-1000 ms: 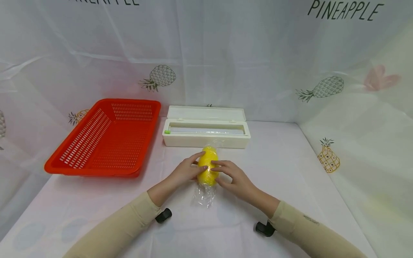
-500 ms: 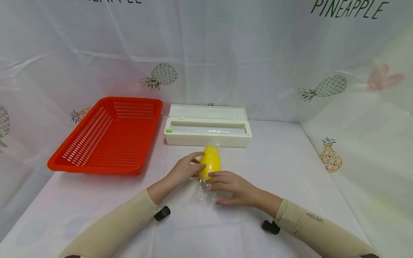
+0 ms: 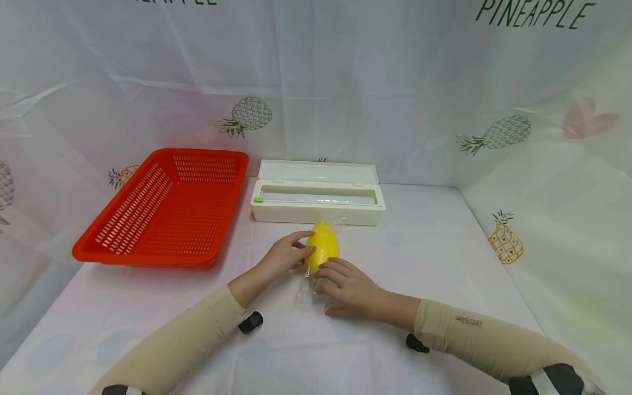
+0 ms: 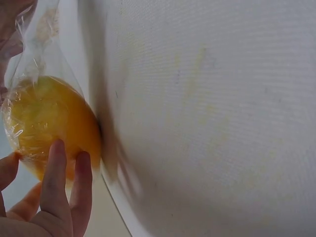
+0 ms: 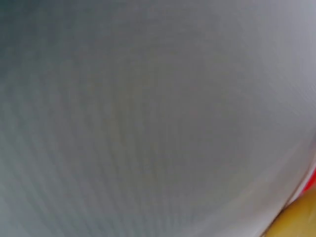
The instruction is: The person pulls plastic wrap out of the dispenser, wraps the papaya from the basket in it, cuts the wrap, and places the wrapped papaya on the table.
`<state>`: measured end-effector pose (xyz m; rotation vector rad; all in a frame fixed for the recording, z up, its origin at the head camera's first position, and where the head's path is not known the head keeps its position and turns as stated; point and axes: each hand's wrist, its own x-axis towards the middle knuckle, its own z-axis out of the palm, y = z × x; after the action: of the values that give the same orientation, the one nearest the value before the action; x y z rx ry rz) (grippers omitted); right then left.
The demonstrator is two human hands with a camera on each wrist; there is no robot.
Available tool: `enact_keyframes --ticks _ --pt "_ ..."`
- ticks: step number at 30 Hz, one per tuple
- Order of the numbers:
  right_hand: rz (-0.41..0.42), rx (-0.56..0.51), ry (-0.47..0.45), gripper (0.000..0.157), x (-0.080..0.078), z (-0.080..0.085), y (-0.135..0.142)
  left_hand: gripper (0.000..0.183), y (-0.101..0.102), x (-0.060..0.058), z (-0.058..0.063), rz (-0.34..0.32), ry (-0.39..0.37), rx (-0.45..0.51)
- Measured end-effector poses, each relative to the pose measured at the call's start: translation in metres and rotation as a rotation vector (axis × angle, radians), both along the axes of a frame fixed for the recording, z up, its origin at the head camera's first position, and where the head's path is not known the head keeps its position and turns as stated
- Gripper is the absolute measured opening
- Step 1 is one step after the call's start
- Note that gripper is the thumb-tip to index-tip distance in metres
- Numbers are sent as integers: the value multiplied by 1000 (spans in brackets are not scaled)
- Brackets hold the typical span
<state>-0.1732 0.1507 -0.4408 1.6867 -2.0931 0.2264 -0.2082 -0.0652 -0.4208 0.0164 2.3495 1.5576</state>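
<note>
A smooth, oval yellow fruit [image 3: 325,241], wrapped in clear cling film, lies on the white cloth in the middle. My left hand [image 3: 282,257] holds it from the left, thumb and fingertips against its side; the left wrist view shows these fingers spread on the wrapped fruit [image 4: 54,118]. At the fruit's near end my right hand [image 3: 353,289] grips the loose cling film [image 4: 37,61], which is drawn into a narrow twist there. Part of the film's tail is hidden under the right fingers. Only a corner of the fruit [image 5: 297,217] enters the right wrist view.
Just behind the fruit stands a white cling film dispenser [image 3: 318,215], its lid raised against the back and a roll inside. A red perforated plastic basket [image 3: 209,258] is at the left. Printed white cloth [image 3: 345,109] hangs behind and at the right.
My right hand has moved from the fruit's right side toward its near end and taken hold of the loose film there. The left hand keeps its hold on the fruit.
</note>
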Motion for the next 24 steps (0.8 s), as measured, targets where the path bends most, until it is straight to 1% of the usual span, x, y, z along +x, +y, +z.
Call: enact_keyframes --ticks 3,6,12,15,19,22,24 --pt "-26 -27 13 51 2 -1 -2 50 0 -1 0 1 -6 6" --pt "-39 -75 6 45 3 0 -1 51 0 -2 0 -2 -10 9" --pt "3 -168 -25 24 3 3 2 51 -1 -3 1 5 -20 10" --pt "11 -184 -41 20 3 4 3 51 -2 -4 1 6 -20 9" --pt "-3 -195 -91 17 5 3 6 51 -2 -4 1 5 -14 -3" --pt "-10 -207 -150 12 6 1 7 50 -2 -3 3 0 -4 -27" --pt "-12 -212 -169 9 6 0 7 49 -3 -1 3 -10 37 -68"
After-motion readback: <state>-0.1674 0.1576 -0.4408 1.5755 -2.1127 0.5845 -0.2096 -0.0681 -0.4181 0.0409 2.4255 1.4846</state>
